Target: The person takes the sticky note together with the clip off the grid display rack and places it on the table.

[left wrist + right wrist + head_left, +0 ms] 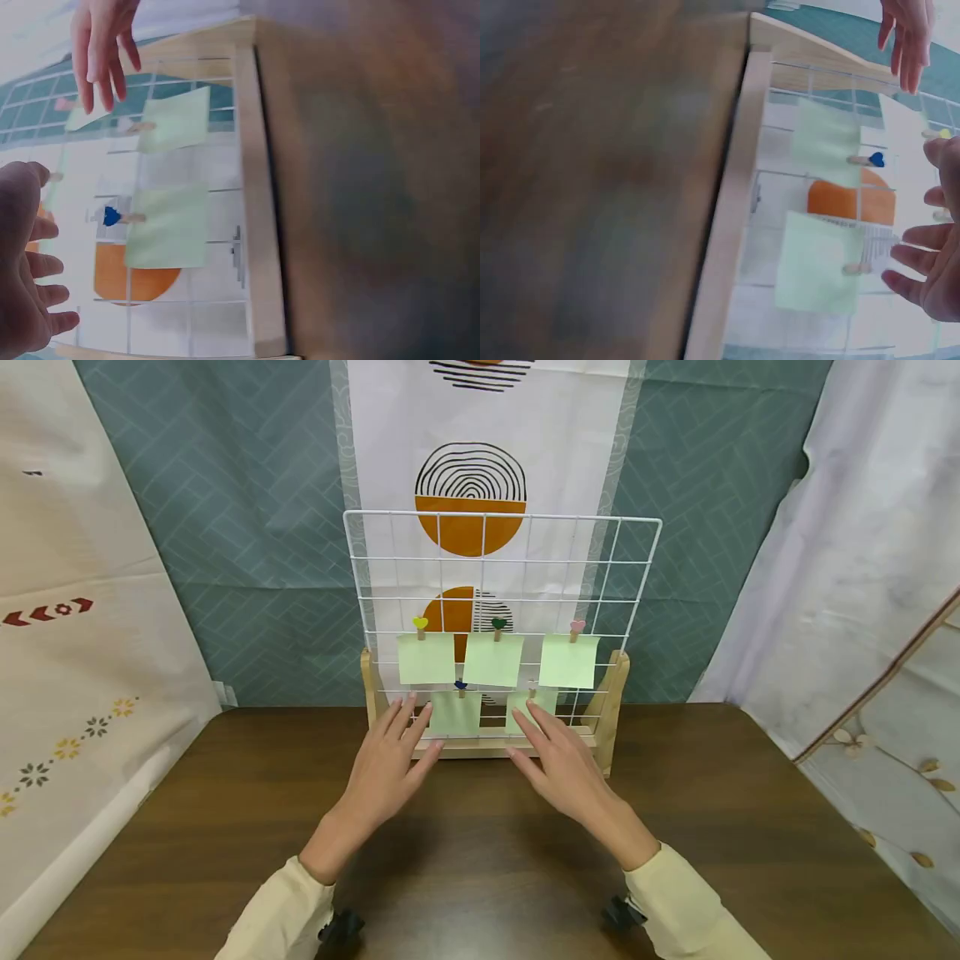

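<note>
A white wire grid (495, 560) stands upright in a wooden base (480, 748). Small heart-topped clothespins hold several pale green paper notes on it: three in an upper row, with yellow, dark green and pink (577, 627) hearts, and two below. A blue-heart clothespin (112, 217) holds the lower left note (454, 714); a whitish one holds the lower right note (817, 262). My left hand (386, 768) hovers before the grid's lower left with fingers spread and nothing in it. My right hand (566, 768) mirrors it before the lower right, fingers extended, also holding nothing.
The stand rests toward the back of a dark brown wooden table (480, 877). Behind it hang a teal cloth (247, 527) and a white panel with orange and black shapes. Pale patterned cloths hang at the left (75, 652) and right (825, 610).
</note>
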A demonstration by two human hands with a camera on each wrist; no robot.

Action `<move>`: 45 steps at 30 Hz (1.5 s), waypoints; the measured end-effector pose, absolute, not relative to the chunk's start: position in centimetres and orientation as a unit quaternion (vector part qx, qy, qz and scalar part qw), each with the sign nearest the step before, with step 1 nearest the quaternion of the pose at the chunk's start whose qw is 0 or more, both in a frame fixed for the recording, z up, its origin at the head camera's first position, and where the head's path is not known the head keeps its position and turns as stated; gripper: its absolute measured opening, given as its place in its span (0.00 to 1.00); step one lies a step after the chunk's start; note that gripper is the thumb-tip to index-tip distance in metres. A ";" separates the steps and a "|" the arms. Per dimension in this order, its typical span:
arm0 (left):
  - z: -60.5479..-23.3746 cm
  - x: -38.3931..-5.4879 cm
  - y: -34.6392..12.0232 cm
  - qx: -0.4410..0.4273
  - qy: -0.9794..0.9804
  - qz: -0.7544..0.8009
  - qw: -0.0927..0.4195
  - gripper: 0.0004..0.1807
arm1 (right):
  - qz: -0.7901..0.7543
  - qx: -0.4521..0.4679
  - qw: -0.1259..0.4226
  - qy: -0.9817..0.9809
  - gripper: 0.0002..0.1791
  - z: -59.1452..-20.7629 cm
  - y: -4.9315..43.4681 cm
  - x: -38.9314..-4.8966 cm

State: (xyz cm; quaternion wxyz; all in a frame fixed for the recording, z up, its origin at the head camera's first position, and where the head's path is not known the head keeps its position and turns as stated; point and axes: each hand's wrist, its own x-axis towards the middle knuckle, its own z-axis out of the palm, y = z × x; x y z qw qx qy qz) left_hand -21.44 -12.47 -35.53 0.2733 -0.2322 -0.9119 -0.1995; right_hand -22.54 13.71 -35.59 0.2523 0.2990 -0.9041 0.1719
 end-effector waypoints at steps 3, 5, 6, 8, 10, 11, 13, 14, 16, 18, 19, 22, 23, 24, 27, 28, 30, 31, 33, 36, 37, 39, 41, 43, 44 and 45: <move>-34.8 -21.7 -12.9 -0.233 -0.901 -0.227 0.286 0.28 | 0.198 0.313 0.269 -0.889 0.29 -34.7 12.9 -22.7; -34.4 -21.9 -13.1 -0.233 -0.895 -0.240 0.295 0.27 | 0.214 0.314 0.272 -0.884 0.28 -34.1 12.4 -22.8; -34.2 -22.0 -13.2 -0.231 -0.892 -0.246 0.301 0.27 | 0.223 0.315 0.270 -0.882 0.27 -33.8 12.2 -22.9; -34.0 -22.3 -13.4 -0.222 -0.888 -0.254 0.313 0.24 | 0.244 0.311 0.262 -0.880 0.27 -33.2 11.8 -23.0; -33.7 -22.6 -13.7 -0.207 -0.886 -0.263 0.322 0.22 | 0.269 0.306 0.249 -0.879 0.27 -32.6 11.4 -23.2; -33.6 -22.7 -13.9 -0.200 -0.885 -0.269 0.324 0.21 | 0.283 0.303 0.243 -0.877 0.27 -32.4 11.2 -23.2; -33.3 -23.0 -14.3 -0.191 -0.883 -0.283 0.323 0.20 | 0.312 0.299 0.231 -0.872 0.28 -32.0 10.7 -23.5; -33.1 -23.2 -14.5 -0.187 -0.882 -0.293 0.319 0.20 | 0.326 0.298 0.227 -0.868 0.28 -31.8 10.5 -23.7; -32.8 -23.5 -15.0 -0.186 -0.878 -0.314 0.309 0.20 | 0.354 0.298 0.219 -0.859 0.29 -31.4 10.1 -24.0; -32.4 -24.0 -15.3 -0.184 -0.873 -0.339 0.300 0.20 | 0.378 0.302 0.212 -0.849 0.28 -31.0 9.7 -24.4; -32.2 -24.1 -15.4 -0.182 -0.870 -0.351 0.295 0.20 | 0.390 0.304 0.208 -0.844 0.28 -30.8 9.5 -24.6; -31.4 -24.7 -15.7 -0.175 -0.860 -0.391 0.278 0.19 | 0.416 0.305 0.195 -0.834 0.27 -29.9 8.9 -25.2; -31.2 -24.8 -15.8 -0.171 -0.857 -0.402 0.273 0.18 | 0.422 0.303 0.190 -0.833 0.27 -29.6 8.7 -25.5; -31.0 -25.0 -15.8 -0.165 -0.855 -0.413 0.267 0.18 | 0.426 0.300 0.185 -0.833 0.26 -29.3 8.5 -25.7; -30.3 -25.4 -15.8 -0.144 -0.850 -0.438 0.254 0.18 | 0.433 0.294 0.171 -0.835 0.24 -28.3 7.8 -26.2; -30.1 -25.5 -15.8 -0.135 -0.849 -0.445 0.251 0.19 | 0.432 0.292 0.169 -0.836 0.24 -27.9 7.6 -26.5; -29.7 -26.0 -15.7 -0.122 -0.847 -0.456 0.244 0.19 | 0.434 0.289 0.165 -0.837 0.22 -27.0 7.2 -26.9; -29.6 -26.1 -15.7 -0.116 -0.848 -0.459 0.240 0.20 | 0.438 0.288 0.162 -0.836 0.22 -26.7 6.9 -27.0; -29.3 -26.4 -15.7 -0.109 -0.847 -0.463 0.236 0.20 | 0.441 0.282 0.154 -0.838 0.21 -25.9 6.4 -27.3; -28.9 -26.8 -15.5 -0.104 -0.848 -0.465 0.233 0.19 | 0.447 0.277 0.138 -0.839 0.21 -25.0 5.7 -27.7; -28.9 -27.0 -15.5 -0.101 -0.848 -0.465 0.233 0.19 | 0.446 0.278 0.137 -0.840 0.21 -24.7 5.5 -27.8; -28.7 -27.2 -15.5 -0.095 -0.849 -0.464 0.233 0.18 | 0.439 0.280 0.136 -0.843 0.20 -24.3 5.1 -28.1; -28.7 -27.4 -15.4 -0.086 -0.851 -0.464 0.230 0.18 | 0.433 0.283 0.140 -0.844 0.19 -24.0 4.7 -28.4; -28.6 -27.7 -15.4 -0.076 -0.853 -0.464 0.225 0.18 | 0.426 0.284 0.142 -0.847 0.19 -23.7 4.3 -28.7; -28.5 -27.8 -15.3 -0.072 -0.854 -0.463 0.224 0.18 | 0.424 0.284 0.142 -0.848 0.18 -23.6 4.1 -28.8; -28.4 -27.9 -15.2 -0.067 -0.855 -0.464 0.221 0.18 | 0.424 0.284 0.141 -0.848 0.18 -23.4 3.9 -29.0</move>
